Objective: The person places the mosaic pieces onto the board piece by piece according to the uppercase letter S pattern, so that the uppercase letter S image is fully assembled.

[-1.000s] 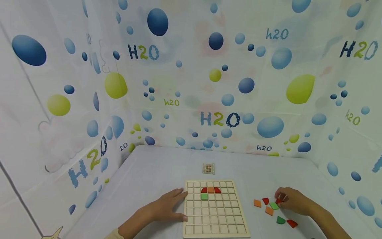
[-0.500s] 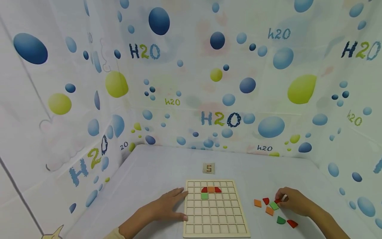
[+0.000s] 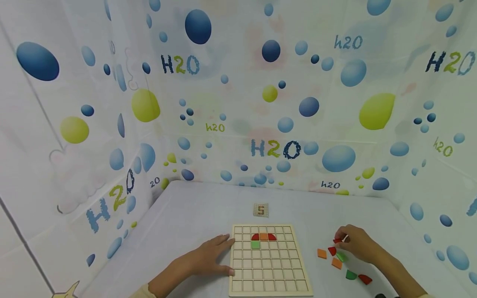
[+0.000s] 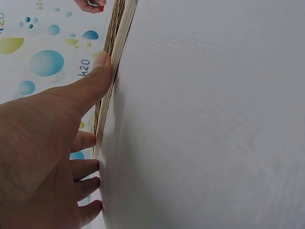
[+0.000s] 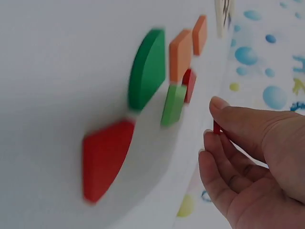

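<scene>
My right hand [image 3: 357,243] pinches a small red piece [image 5: 217,128] between thumb and fingertips, held just above the loose pieces on the right. My left hand [image 3: 208,257] lies along the left edge of a wooden grid board [image 3: 267,265], thumb and fingertips touching that edge. In the board's upper rows sit two red rounded pieces [image 3: 272,237], an orange square [image 3: 263,236] between them, and a light green square [image 3: 255,244] under the left red one. Near my right hand lie a light green piece [image 5: 174,105] and another red piece [image 3: 332,251].
Orange squares [image 3: 322,253] lie between the board and my right hand. Closer to me are a dark green quarter-round piece [image 3: 351,275] and a red one [image 3: 365,279]. Behind the board lies a small patterned card [image 3: 261,210]. A printed curtain [image 3: 238,103] encloses the white table.
My right hand has lifted the red piece off the pile and moved slightly left and away from me. My left hand and the board stay where they were.
</scene>
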The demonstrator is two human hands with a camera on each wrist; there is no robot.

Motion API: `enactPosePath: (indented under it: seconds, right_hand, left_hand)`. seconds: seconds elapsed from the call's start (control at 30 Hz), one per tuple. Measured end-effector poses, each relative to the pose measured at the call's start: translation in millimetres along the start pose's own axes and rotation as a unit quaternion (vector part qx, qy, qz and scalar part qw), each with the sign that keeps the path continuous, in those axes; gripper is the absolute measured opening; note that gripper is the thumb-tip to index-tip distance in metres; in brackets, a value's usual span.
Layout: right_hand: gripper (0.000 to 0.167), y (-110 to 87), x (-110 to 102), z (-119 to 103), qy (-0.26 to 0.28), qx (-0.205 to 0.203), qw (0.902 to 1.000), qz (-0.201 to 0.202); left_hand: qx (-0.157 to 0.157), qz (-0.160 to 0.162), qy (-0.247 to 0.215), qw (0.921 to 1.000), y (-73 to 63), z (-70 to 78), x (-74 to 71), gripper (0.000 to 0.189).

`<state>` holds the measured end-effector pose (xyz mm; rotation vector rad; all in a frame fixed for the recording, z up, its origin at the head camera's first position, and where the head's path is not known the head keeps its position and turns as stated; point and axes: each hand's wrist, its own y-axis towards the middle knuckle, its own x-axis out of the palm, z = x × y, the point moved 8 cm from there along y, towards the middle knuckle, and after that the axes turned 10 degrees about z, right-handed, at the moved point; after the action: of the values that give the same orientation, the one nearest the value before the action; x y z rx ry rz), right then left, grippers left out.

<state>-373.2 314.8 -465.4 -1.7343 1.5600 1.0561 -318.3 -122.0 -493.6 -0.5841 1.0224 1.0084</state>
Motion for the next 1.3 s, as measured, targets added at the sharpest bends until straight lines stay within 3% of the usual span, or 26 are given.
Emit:
enactPosePath:
  seconds: [0.2,0.43,0.83,1.03,1.3]
  right_hand:
    - [0.011,3.0,20.3,-41.8,0.036,-0.016,0.9992,-0.003]
    - [0.012,2.9,47.0,-103.4,0.073,-0.097,0.9926,-0.005]
    - [0.010,-0.7,100.6,-189.0,0.090,-0.192,0.9766,-0.037]
    - [0.018,-3.9,118.2,-214.0,0.076,-0.237,0.9679,-0.037]
    - [0.015,-5.3,134.4,-222.6,0.039,-0.224,0.9723,-0.054]
  left_hand:
    - [-0.001,0.000,0.001,1.0000,0.5,0.0,-0.1,0.098]
    - [-0.002,-0.003,0.002,1.0000,1.4,-2.5,2.6,0.100]
    - [0.002,0.001,0.003,1.0000,0.5,0.2,-0.3,0.099]
    - [0.006,0.001,0.000,1.0000,-0.6,1.7,-1.2,0.097]
    - [0.007,0.001,-0.001,1.0000,-2.1,2.6,-2.1,0.097]
